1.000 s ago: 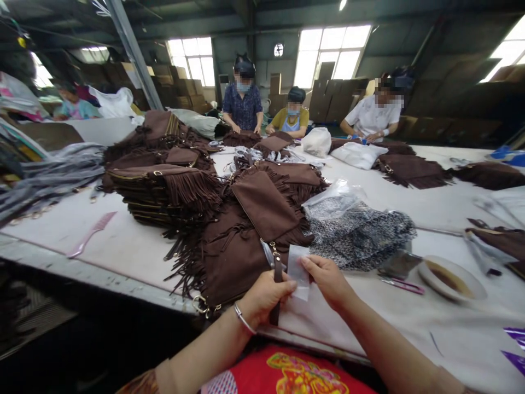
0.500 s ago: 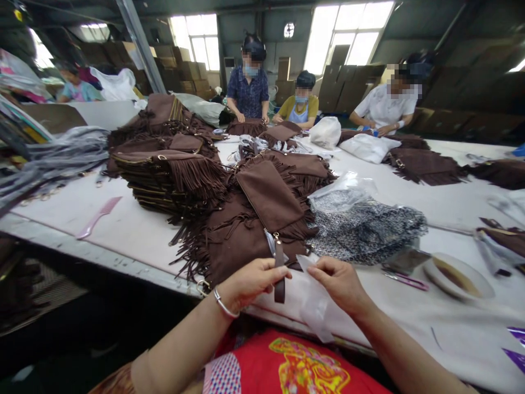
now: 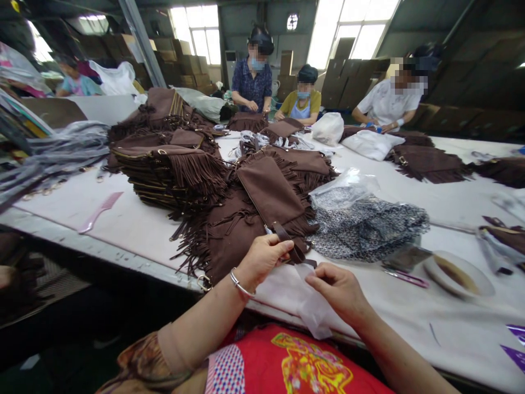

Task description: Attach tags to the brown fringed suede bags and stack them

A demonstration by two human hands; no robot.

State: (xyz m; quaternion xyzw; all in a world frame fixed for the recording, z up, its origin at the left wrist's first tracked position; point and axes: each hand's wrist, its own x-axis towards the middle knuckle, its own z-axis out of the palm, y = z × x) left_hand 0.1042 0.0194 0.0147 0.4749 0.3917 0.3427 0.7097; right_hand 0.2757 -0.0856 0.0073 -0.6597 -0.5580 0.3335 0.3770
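Note:
My left hand is closed on a brown wrist strap, which loops up between thumb and fingers. This strap runs from the near corner of a flat brown zip pouch. A thin, translucent white plastic strip is pinched in my right hand and hangs down over the table edge. Its upper end meets the strap between my two hands. Under the pouch lies a larger brown fringed bag. A black-and-white patterned cloth lies to the right, partly under clear plastic.
A stack of fringed brown bags stands at left, beside a pink comb. At right are a round shallow dish and pink-handled snips. Several people work across the table, among more bags and white plastic bags.
My left hand has moved right and slightly up, bending the strap, which hung straight down before, toward the plastic strip. My right hand has shifted slightly down, still pinching the strip.

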